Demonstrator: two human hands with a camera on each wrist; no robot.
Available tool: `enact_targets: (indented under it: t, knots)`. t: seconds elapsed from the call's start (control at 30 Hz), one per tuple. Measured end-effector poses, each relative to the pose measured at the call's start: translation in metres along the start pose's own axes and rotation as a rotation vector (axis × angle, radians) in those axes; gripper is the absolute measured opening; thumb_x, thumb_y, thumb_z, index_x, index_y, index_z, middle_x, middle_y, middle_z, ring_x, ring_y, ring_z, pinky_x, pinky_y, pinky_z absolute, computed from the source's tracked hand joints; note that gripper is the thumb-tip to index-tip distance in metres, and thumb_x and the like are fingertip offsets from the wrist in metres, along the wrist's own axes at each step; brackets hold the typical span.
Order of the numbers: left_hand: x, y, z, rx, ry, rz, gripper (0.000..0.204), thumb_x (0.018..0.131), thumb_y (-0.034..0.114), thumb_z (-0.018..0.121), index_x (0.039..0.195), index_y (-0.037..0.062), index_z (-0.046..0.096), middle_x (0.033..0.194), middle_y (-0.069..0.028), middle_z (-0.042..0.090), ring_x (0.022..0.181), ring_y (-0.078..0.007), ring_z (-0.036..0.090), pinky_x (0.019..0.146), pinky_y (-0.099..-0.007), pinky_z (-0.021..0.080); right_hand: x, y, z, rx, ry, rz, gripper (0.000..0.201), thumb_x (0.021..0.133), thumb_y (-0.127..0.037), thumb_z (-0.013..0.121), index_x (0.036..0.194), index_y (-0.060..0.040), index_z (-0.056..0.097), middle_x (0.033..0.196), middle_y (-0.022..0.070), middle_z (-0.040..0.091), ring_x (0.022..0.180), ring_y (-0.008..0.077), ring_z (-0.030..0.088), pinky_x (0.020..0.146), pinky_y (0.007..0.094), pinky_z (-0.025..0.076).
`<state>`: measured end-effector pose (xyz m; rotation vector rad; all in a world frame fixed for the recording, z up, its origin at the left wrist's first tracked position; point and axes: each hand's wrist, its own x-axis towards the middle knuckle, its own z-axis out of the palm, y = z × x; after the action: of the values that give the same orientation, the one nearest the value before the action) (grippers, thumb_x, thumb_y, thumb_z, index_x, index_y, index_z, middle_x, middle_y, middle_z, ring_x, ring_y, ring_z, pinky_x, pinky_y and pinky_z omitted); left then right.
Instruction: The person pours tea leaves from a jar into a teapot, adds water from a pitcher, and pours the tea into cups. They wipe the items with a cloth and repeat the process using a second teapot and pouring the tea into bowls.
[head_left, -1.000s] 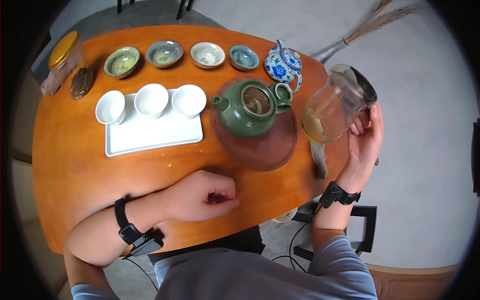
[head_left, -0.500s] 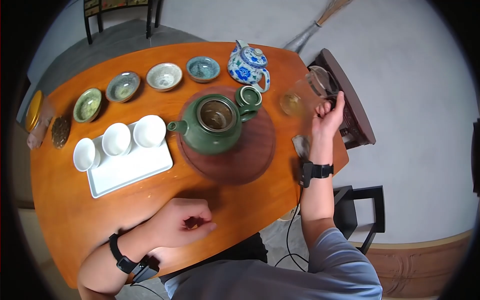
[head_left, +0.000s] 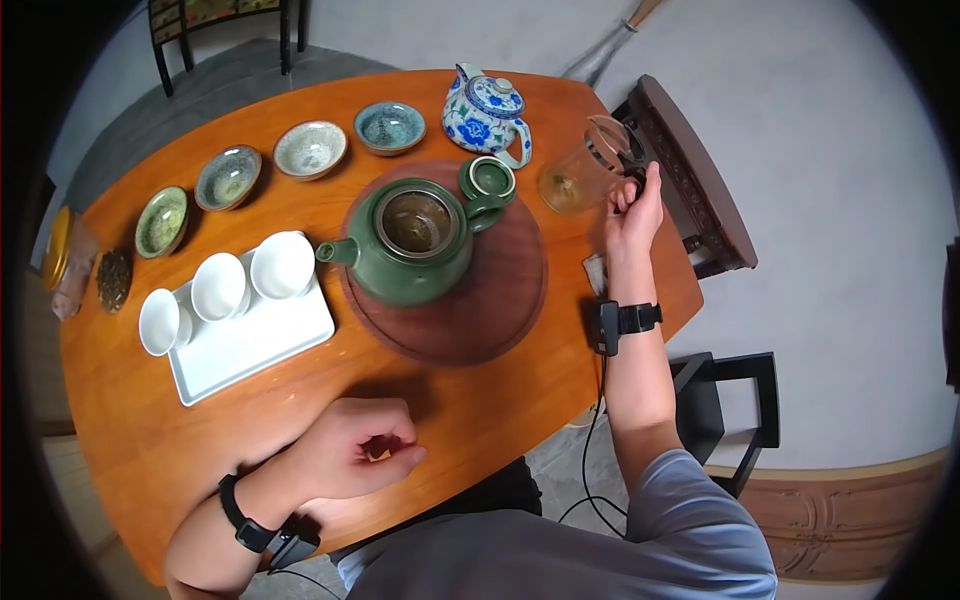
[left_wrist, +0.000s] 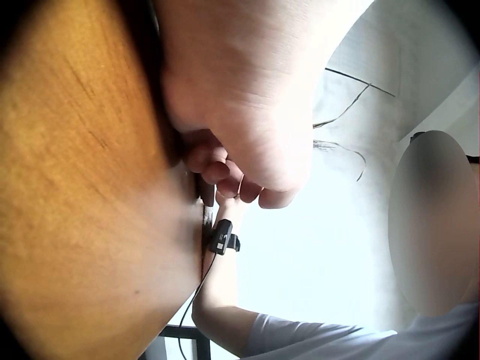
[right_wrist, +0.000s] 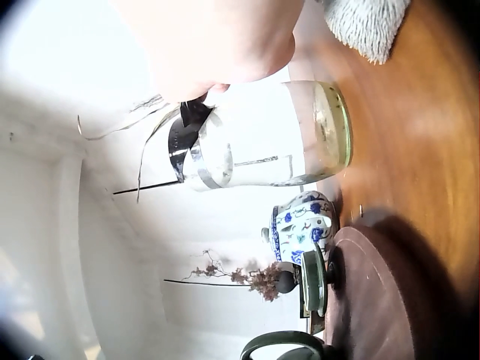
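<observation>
- The glass pitcher (head_left: 572,188) is to the right of the green teapot (head_left: 400,272), past its handle side, its mouth up and its base towards the table (head_left: 440,420).
- Its long axis looks close to upright in the right wrist view; whether the base touches the wood, I can't tell.
- The right hand (head_left: 637,215) has its fingers curled round the pitcher's black handle (head_left: 632,160).
- The left hand (head_left: 352,447) lies nearer the person than the green teapot, fingers loosely curled, a small gap at the thumb, holding nothing that I can see.
- The right wrist view shows yellowish liquid (right_wrist: 334,129) low in the pitcher and dried flowers (right_wrist: 265,283) in the background, which the head view doesn't.
- Only the head view has the white cups (head_left: 220,287) on their tray (head_left: 245,362), left of the green teapot.
</observation>
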<state>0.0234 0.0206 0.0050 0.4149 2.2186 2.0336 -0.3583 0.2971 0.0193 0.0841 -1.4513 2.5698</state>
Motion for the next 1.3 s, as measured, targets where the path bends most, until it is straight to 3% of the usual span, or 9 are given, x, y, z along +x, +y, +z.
enact_targets:
  t: [0.2,0.27,0.3,0.37,0.43,0.5,0.53,0.73,1.3]
  knots:
    - [-0.001,-0.004,0.001,0.027,0.007,0.053,0.016,0.091,0.005,0.076,0.082,0.0033,0.062,0.071,-0.0023,0.055,0.056,-0.0101,0.05,0.05,-0.0266,0.039,-0.001,0.001,-0.002,-0.148,0.018,-0.045,0.025,0.109,-0.031,0.06,0.097,-0.0092,0.061,0.075,-0.0017,0.057,0.068,0.0084,0.048,0.064,0.0258,0.04]
    - [-0.001,-0.001,0.002,0.024,0.01,0.045,0.016,0.091,0.005,0.076,0.082,0.0032,0.062,0.071,-0.0023,0.056,0.056,-0.0102,0.05,0.051,-0.0267,0.039,-0.014,-0.003,0.015,-0.406,0.221,-0.644,0.022,0.11,-0.024,0.055,0.097,-0.007,0.061,0.092,0.0034,0.062,0.087,0.0127,0.057,0.082,0.0284,0.047]
    - [-0.001,0.0,0.001,0.02,0.01,0.037,0.017,0.092,0.005,0.076,0.083,0.0031,0.062,0.071,-0.0023,0.056,0.057,-0.0104,0.05,0.051,-0.0269,0.039,-0.023,-0.016,0.021,-0.526,0.182,-0.795,0.022,0.11,-0.02,0.049,0.098,-0.0055,0.06,0.104,0.0062,0.063,0.102,0.0167,0.057,0.096,0.0332,0.046]
    - [-0.001,-0.003,0.001,0.039,0.011,0.066,0.017,0.092,0.005,0.076,0.083,0.003,0.062,0.071,-0.0023,0.056,0.057,-0.0105,0.05,0.051,-0.0271,0.039,-0.059,-0.044,0.057,-0.231,-0.02,-0.782,0.024,0.111,-0.021,0.045,0.095,-0.0067,0.057,0.097,0.0064,0.06,0.094,0.0181,0.056,0.093,0.0361,0.046]
    - [-0.001,-0.005,0.001,0.055,0.014,0.078,0.017,0.093,0.006,0.075,0.083,0.003,0.061,0.071,-0.0023,0.056,0.058,-0.0107,0.051,0.052,-0.0273,0.04,-0.106,-0.084,0.089,0.036,-0.49,-0.614,0.024,0.111,-0.022,0.044,0.093,-0.0104,0.055,0.084,0.0026,0.056,0.08,0.0165,0.051,0.083,0.0352,0.045]
    - [-0.001,-0.004,0.001,0.044,0.013,0.099,0.018,0.093,0.006,0.075,0.083,0.0032,0.061,0.071,-0.0025,0.056,0.058,-0.0113,0.051,0.052,-0.0287,0.04,-0.155,-0.129,0.112,0.187,-0.849,-0.481,0.03,0.106,-0.017,0.048,0.076,-0.0138,0.044,0.074,-0.002,0.043,0.074,0.0163,0.04,0.073,0.0349,0.038]
    - [0.0,-0.004,0.001,0.051,0.021,0.077,0.018,0.093,0.006,0.075,0.083,0.0032,0.061,0.071,-0.0025,0.056,0.058,-0.0113,0.051,0.052,-0.0287,0.04,-0.181,-0.145,0.124,0.177,-0.789,-0.626,0.02,0.107,-0.023,0.053,0.089,-0.0166,0.059,0.066,-0.0059,0.047,0.063,0.0113,0.044,0.068,0.029,0.038]
    - [-0.001,-0.002,0.001,0.026,0.011,0.08,0.019,0.094,0.005,0.075,0.084,0.0027,0.058,0.073,-0.0034,0.056,0.059,-0.0136,0.051,0.053,-0.0304,0.04,-0.229,-0.201,0.124,0.211,-1.084,-0.927,0.018,0.107,-0.023,0.053,0.092,-0.0151,0.06,0.069,-0.0044,0.049,0.066,0.0119,0.046,0.07,0.0293,0.039]
    - [0.0,-0.003,0.0,-0.008,-0.025,0.071,0.017,0.09,-0.003,0.075,0.084,0.0028,0.06,0.079,-0.0035,0.059,0.06,-0.0129,0.049,0.053,-0.029,0.037,-0.217,-0.201,0.102,0.189,-1.049,-0.988,0.018,0.106,-0.024,0.052,0.099,-0.0109,0.062,0.08,-0.0004,0.056,0.076,0.0136,0.052,0.077,0.0301,0.043]
